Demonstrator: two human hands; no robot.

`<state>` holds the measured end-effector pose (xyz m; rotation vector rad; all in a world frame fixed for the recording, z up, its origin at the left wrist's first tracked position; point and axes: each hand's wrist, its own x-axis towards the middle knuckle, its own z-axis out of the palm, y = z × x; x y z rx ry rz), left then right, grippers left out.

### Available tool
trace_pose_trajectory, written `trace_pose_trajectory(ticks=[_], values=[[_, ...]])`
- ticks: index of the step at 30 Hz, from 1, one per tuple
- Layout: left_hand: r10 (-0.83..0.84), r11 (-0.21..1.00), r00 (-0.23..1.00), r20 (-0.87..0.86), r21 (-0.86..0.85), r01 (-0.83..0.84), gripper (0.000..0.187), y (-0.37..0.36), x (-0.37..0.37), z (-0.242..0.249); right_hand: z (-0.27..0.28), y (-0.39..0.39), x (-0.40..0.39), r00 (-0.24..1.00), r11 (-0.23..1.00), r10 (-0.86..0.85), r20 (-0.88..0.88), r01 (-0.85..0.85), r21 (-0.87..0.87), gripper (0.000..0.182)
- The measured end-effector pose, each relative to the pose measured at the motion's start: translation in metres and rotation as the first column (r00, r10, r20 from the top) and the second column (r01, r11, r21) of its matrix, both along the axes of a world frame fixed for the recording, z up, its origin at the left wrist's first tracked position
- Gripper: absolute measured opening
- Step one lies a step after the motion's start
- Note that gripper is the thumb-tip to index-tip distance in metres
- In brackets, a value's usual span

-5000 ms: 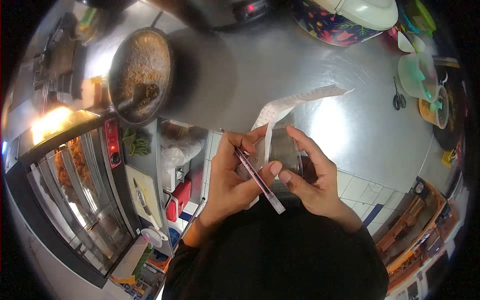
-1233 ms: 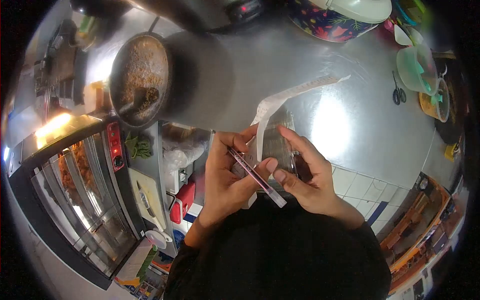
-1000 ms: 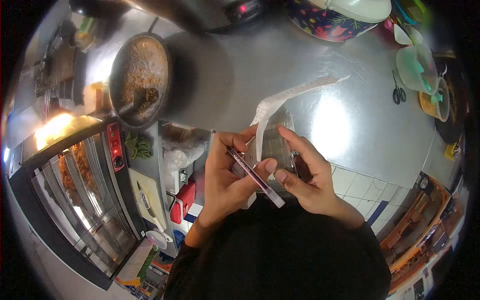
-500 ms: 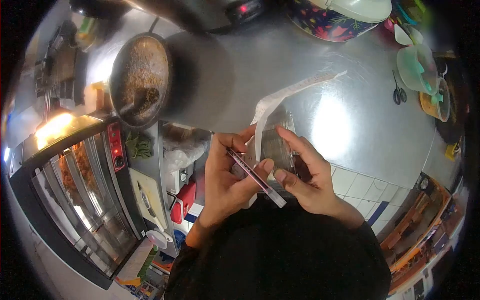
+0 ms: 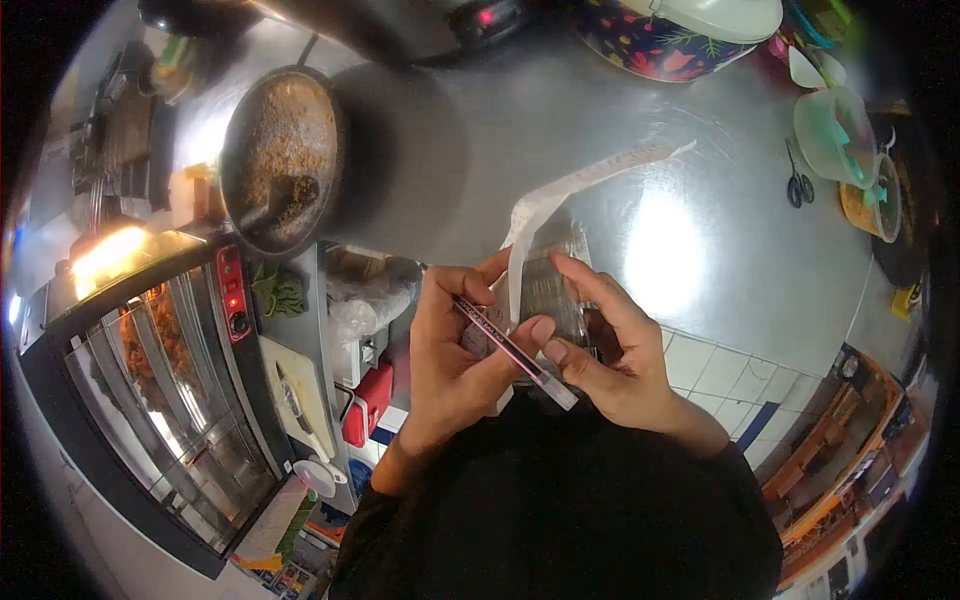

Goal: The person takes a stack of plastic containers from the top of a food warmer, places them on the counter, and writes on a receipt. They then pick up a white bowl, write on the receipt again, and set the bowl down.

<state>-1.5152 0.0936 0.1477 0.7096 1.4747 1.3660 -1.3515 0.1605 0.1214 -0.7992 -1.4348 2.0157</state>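
My left hand [image 5: 450, 345] is closed round a dark pen [image 5: 508, 350] with a clear cap, which slants down to the right. Its fingers also press on a long white paper strip [image 5: 540, 205] that curls up over the steel table. My right hand [image 5: 625, 350] grips a clear, ribbed packet [image 5: 555, 290] from the right side, thumb and fingers bent. The two thumbs nearly meet below the packet. What lies beneath the palms is hidden.
A steel table [image 5: 460, 130] bears a used pan [image 5: 282, 160], scissors [image 5: 797, 180], plastic tubs [image 5: 835, 135] and a flowered pot [image 5: 660, 45]. At left are a glass-fronted food warmer [image 5: 160, 390] and a cutting board with a knife [image 5: 295, 400].
The pen tip has shifted slightly right and the thumbs have moved a little closer together. Both hands keep their holds.
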Motion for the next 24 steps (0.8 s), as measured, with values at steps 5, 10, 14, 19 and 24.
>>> trace_pose_trajectory(ticks=[5,10,14,19,24], values=[[0.007,1.000,0.999,0.044,-0.023,-0.006,0.044,0.0031,0.0000,0.0058,-0.0056,-0.0016,0.0001,0.999,0.998,-0.026,-0.020,0.027,0.048,0.066],[-0.006,0.999,1.000,0.008,-0.041,0.006,0.044,0.0002,-0.0016,0.0023,-0.0058,-0.0014,0.0002,0.999,0.998,-0.023,-0.024,0.024,0.050,0.067],[-0.008,1.000,0.999,0.038,0.003,0.008,0.043,0.0028,-0.0012,0.0025,-0.0052,-0.0009,-0.0009,0.999,0.998,-0.026,-0.028,0.027,0.049,0.067],[-0.033,0.999,0.999,0.007,-0.006,0.033,0.042,0.0028,-0.0036,0.0037,-0.0043,0.0002,-0.0012,0.999,0.999,-0.018,-0.027,0.019,0.049,0.067],[-0.025,1.000,1.000,-0.003,-0.007,0.025,0.042,0.0020,-0.0053,0.0017,-0.0044,0.0015,-0.0010,1.000,0.999,-0.002,-0.030,0.003,0.038,0.066]])
